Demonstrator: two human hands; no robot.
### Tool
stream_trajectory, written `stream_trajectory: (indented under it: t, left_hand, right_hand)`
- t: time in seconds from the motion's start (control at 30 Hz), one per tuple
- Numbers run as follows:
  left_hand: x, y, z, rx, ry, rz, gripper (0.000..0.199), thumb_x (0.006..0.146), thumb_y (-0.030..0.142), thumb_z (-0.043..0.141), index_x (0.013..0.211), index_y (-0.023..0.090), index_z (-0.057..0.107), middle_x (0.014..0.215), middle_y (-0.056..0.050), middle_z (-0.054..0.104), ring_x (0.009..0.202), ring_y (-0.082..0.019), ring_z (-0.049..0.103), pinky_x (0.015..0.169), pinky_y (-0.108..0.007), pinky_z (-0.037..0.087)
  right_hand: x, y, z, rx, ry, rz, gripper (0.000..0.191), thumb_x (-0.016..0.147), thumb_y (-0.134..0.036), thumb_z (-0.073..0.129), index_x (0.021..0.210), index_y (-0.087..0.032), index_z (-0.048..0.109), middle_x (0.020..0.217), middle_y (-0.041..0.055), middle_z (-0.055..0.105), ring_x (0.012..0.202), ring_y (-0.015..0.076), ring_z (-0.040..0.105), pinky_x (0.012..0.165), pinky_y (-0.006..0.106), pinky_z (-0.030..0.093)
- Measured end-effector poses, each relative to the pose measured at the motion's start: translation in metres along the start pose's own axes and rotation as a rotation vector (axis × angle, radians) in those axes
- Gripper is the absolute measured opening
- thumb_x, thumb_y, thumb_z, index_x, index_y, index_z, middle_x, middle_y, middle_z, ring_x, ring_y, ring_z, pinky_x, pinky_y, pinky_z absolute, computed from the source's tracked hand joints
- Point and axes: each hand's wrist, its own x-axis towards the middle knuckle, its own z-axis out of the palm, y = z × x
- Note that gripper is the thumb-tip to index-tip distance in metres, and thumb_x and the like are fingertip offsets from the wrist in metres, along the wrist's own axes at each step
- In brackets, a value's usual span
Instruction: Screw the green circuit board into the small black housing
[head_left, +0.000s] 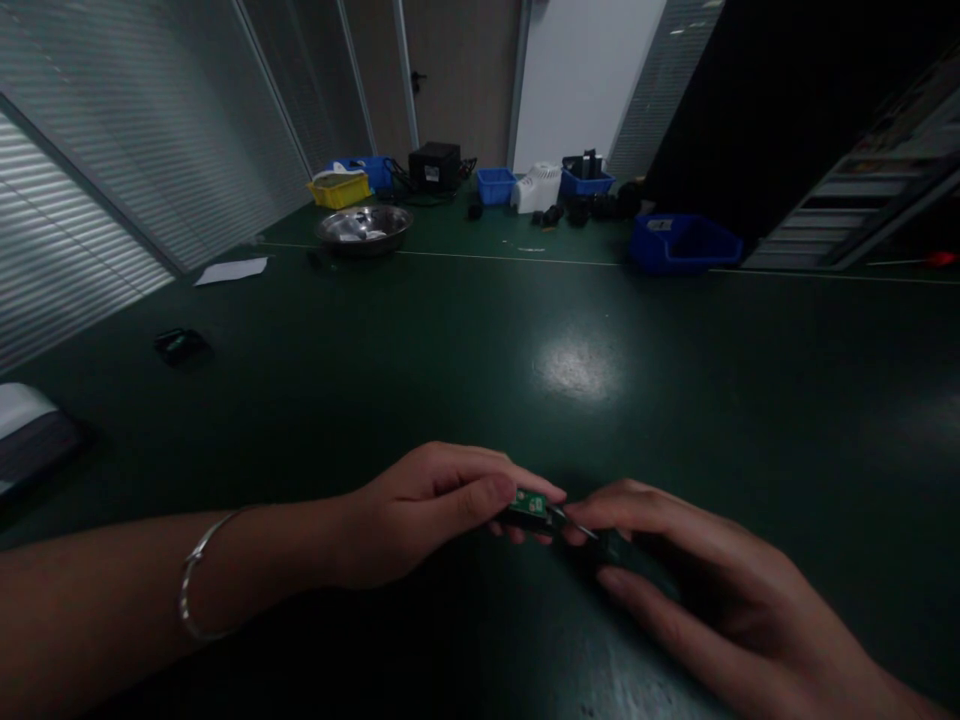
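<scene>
My left hand (435, 510) is closed around a small green circuit board (531, 503) set in a dark housing, with the thumb pressed on its near end. A thin metallic strip or wire (581, 527) runs from the board's right end toward a small black block (613, 547). That block sits between the thumb and fingers of my right hand (697, 570), whose index fingertip lies close to the strip. Both hands are just above the dark green table (420, 350). Dim light hides the finer details of the two parts.
A steel bowl (365, 230) and a blue bin (684, 244) stand farther back. Behind them are a yellow tray (339, 190), a black box (435, 167) and a white device (537, 187). A small dark object (180, 345) and white paper (231, 270) lie at left.
</scene>
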Motion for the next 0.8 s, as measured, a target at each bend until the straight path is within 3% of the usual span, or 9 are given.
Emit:
stream_trajectory:
  t: [0.23, 0.33, 0.47, 0.57, 0.8]
  left_hand:
    - [-0.001, -0.006, -0.002, -0.030, 0.060, 0.040, 0.034, 0.096, 0.021, 0.044, 0.127, 0.021, 0.057, 0.113, -0.008, 0.061, 0.094, -0.016, 0.058, 0.084, -0.028, 0.048]
    - [0.001, -0.011, -0.003, -0.060, 0.087, 0.076, 0.032, 0.096, 0.020, 0.044, 0.124, 0.019, 0.059, 0.104, -0.007, 0.059, 0.085, -0.014, 0.058, 0.081, -0.028, 0.049]
    - [0.004, -0.014, -0.002, -0.230, 0.081, 0.053, 0.028, 0.094, 0.014, 0.048, 0.120, 0.016, 0.057, 0.097, -0.006, 0.062, 0.092, -0.015, 0.063, 0.087, -0.031, 0.050]
    - [0.006, -0.012, -0.001, -0.356, 0.094, 0.010, 0.026, 0.089, 0.009, 0.056, 0.113, 0.016, 0.055, 0.103, -0.006, 0.063, 0.098, -0.018, 0.066, 0.088, -0.035, 0.052]
    - [0.008, -0.009, 0.001, -0.364, 0.123, -0.026, 0.024, 0.076, 0.000, 0.069, 0.091, 0.012, 0.054, 0.089, -0.005, 0.069, 0.086, -0.015, 0.069, 0.078, -0.026, 0.054]
  right_hand:
    - [0.001, -0.002, 0.002, 0.001, 0.013, 0.028, 0.026, 0.088, -0.017, 0.060, 0.111, -0.029, 0.063, 0.106, 0.0025, 0.070, 0.100, 0.0157, 0.067, 0.081, 0.020, 0.057]
    - [0.000, -0.002, 0.003, 0.005, 0.023, 0.044, 0.024, 0.088, -0.019, 0.061, 0.110, -0.030, 0.064, 0.106, 0.0020, 0.070, 0.099, 0.0147, 0.067, 0.081, 0.019, 0.056]
    - [-0.001, -0.001, 0.003, -0.007, 0.026, 0.047, 0.024, 0.088, -0.020, 0.061, 0.111, -0.028, 0.063, 0.107, 0.0042, 0.069, 0.098, 0.0157, 0.067, 0.082, 0.021, 0.057]
    - [-0.002, 0.000, 0.003, 0.007, 0.025, 0.048, 0.024, 0.088, -0.020, 0.061, 0.110, -0.027, 0.064, 0.106, 0.0051, 0.069, 0.098, 0.0166, 0.068, 0.081, 0.022, 0.057]
    - [0.001, 0.000, 0.000, 0.031, -0.015, 0.010, 0.033, 0.088, -0.014, 0.061, 0.116, -0.032, 0.061, 0.106, 0.0011, 0.068, 0.097, 0.0136, 0.067, 0.081, 0.019, 0.056]
